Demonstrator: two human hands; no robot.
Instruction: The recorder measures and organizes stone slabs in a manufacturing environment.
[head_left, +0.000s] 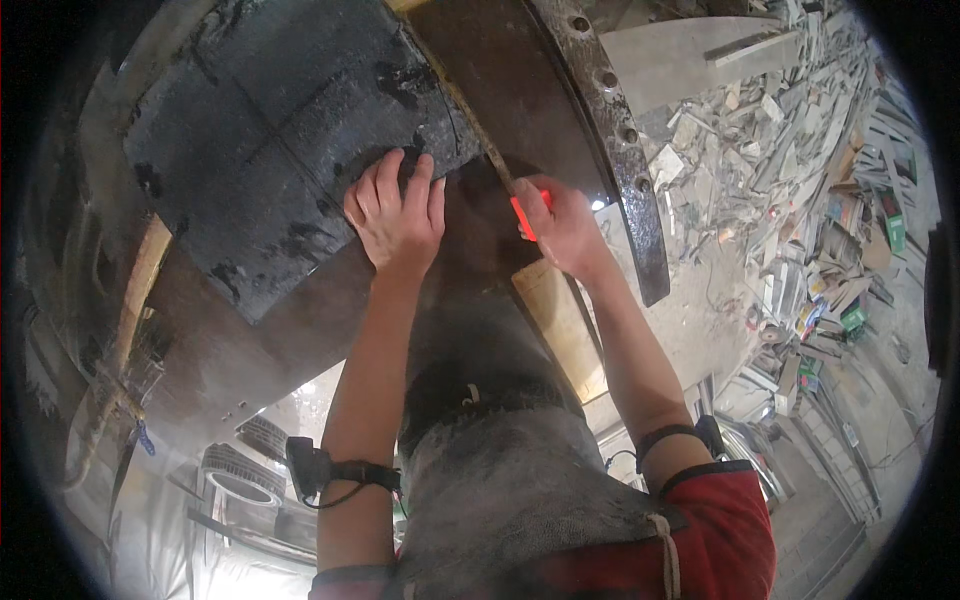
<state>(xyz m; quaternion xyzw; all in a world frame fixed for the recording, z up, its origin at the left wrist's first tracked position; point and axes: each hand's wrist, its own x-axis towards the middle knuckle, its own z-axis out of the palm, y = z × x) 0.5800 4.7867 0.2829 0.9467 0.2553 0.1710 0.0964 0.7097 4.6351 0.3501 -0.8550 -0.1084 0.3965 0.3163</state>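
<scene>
A dark grey stone-like slab (pixel 290 130) with wet-looking black patches lies on the brown work surface. My left hand (pixel 395 215) rests at its near right edge, palm down, fingers spread and touching the slab. To the right, my right hand (pixel 565 228) is closed around a bright orange-red object (pixel 530 215); most of it is hidden by the fingers, so its kind does not show. A narrow brownish strip (pixel 465 110) runs along the slab's right side and reaches down to my right fingers. Whether the hand also grips the strip I cannot tell.
A thick bolted metal rim (pixel 625 130) curves past on the right. Broken stone offcuts (pixel 740 170) cover the floor beyond it. A pale wooden block (pixel 560 325) is below my right hand; a tyre (pixel 243 475) lies low on the left. A grey apron (pixel 500 480) covers my front.
</scene>
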